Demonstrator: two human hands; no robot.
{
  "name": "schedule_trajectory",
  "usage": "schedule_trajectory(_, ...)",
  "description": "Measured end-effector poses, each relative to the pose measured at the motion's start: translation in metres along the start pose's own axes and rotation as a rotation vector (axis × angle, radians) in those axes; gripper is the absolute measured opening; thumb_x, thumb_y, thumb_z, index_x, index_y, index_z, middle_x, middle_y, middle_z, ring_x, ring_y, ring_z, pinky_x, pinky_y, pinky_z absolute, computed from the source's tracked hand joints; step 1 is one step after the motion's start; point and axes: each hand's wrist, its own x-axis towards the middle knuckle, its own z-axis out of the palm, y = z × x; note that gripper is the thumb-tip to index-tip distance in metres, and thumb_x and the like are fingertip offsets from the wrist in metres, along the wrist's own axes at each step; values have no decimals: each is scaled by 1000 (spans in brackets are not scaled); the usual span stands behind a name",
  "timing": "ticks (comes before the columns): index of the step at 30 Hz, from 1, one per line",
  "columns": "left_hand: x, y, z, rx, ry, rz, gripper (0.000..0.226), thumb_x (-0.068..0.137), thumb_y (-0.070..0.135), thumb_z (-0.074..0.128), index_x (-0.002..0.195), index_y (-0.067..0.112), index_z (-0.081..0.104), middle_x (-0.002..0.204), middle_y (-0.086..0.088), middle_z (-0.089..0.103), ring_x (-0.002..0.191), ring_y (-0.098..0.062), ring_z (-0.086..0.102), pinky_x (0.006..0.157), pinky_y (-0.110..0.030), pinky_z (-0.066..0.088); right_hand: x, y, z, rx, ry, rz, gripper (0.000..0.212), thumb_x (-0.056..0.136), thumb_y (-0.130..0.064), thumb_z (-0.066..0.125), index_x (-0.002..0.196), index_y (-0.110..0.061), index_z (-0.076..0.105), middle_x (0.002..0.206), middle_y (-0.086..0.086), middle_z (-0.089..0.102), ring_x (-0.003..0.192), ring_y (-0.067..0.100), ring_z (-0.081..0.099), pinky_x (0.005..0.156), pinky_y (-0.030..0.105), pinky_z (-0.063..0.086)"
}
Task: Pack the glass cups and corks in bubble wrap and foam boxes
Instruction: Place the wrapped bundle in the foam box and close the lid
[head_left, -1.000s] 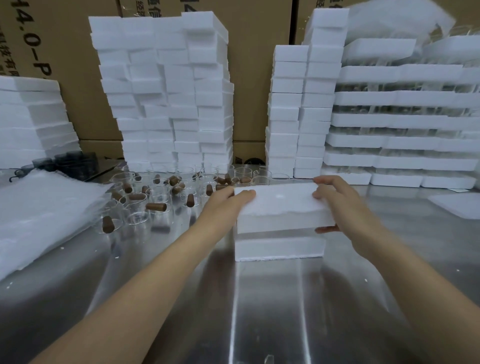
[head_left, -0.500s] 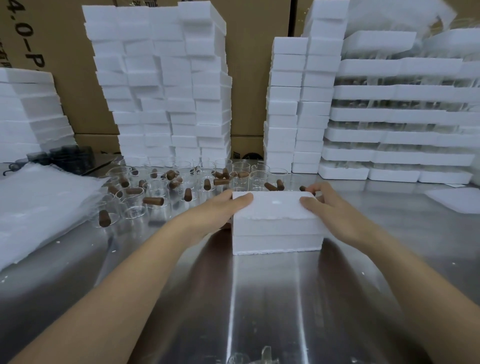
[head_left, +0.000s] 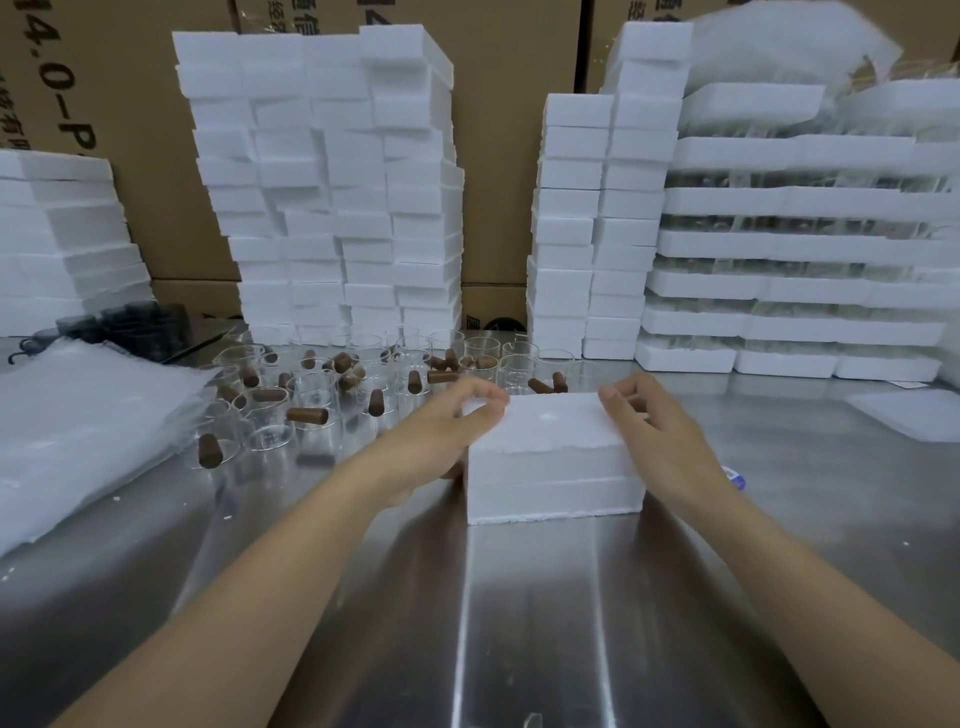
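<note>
A white foam box (head_left: 550, 467) with its lid on stands on the steel table (head_left: 519, 597) in the middle. My left hand (head_left: 441, 436) lies against the box's left side with its fingers curled over the lid's left corner. On the other side, my right hand (head_left: 654, 436) grips the lid's right edge with curled fingers. Several empty glass cups (head_left: 265, 431) and brown corks (head_left: 306, 414) lie scattered behind and to the left of the box. A pile of bubble wrap (head_left: 78, 431) sits at the far left.
Tall stacks of foam boxes (head_left: 332, 182) rise at the back, with layered foam trays (head_left: 779, 249) at the back right. A flat foam sheet (head_left: 909, 415) lies at the right. Dark cups (head_left: 130, 322) stand at the back left. Cardboard cartons (head_left: 504, 130) form the back wall.
The lid came down from above the foam base onto it, so the box is closed. Both hands then slid from the lid's top to its side edges.
</note>
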Motion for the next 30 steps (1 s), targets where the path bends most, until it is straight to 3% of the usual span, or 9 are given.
schedule_trajectory(3,0,-5,-7,-1,-109,15,42,87,70,74,124,57,60,135,20,56,123,-12,58,90,-29,48,1,4,-2,-6,-42,17,21,99,-61,55,99,-40,59,112,-18,65,100,5,61,74,26,41)
schedule_trajectory(7,2,-13,-10,168,-193,96,82,67,65,94,134,68,46,151,32,38,138,-4,42,105,-27,37,3,8,-4,-22,-84,1,18,100,-58,56,107,-41,55,117,-15,63,106,12,61,85,35,48)
schedule_trajectory(11,3,-15,-12,182,-183,139,83,69,58,96,136,69,47,153,41,32,143,1,33,107,-27,31,3,4,-9,-5,-166,-3,23,97,-57,61,115,-43,55,119,-14,62,104,11,63,82,30,48)
schedule_trajectory(15,2,-17,-16,116,-202,139,83,74,44,98,137,67,51,142,50,32,124,27,25,94,-10,30,-1,-5,-19,25,-313,-22,40,85,-70,65,123,-57,58,124,-24,60,109,2,60,83,20,45)
schedule_trajectory(18,2,-19,-16,117,-207,141,82,75,40,98,136,69,51,137,54,31,118,33,21,91,-6,29,-2,-10,-21,42,-342,-9,45,80,-73,64,122,-56,62,127,-21,61,110,7,62,83,21,46)
schedule_trajectory(23,0,-17,-19,112,-261,126,88,79,24,96,137,68,49,143,40,39,116,29,42,82,4,39,-4,-9,-21,82,-363,23,46,80,-71,68,123,-55,63,128,-20,62,106,3,65,83,19,47)
schedule_trajectory(26,-1,-16,-21,74,-287,93,92,79,11,94,140,64,49,142,31,46,109,26,53,77,4,44,0,-7,-31,146,-486,82,54,77,-66,82,127,-59,61,126,-27,65,106,-7,66,84,16,53)
schedule_trajectory(28,-3,-11,-20,79,-283,77,93,78,11,95,138,66,49,142,32,45,120,15,53,90,-4,43,2,-4,-40,173,-615,128,68,74,-53,91,132,-62,57,129,-32,63,117,-6,64,95,20,53)
schedule_trajectory(30,-6,-7,-22,86,-280,55,93,77,14,96,137,68,49,142,34,42,126,7,46,106,-25,36,3,1,-45,176,-698,139,86,73,-35,96,141,-61,51,139,-28,62,129,0,60,110,29,46)
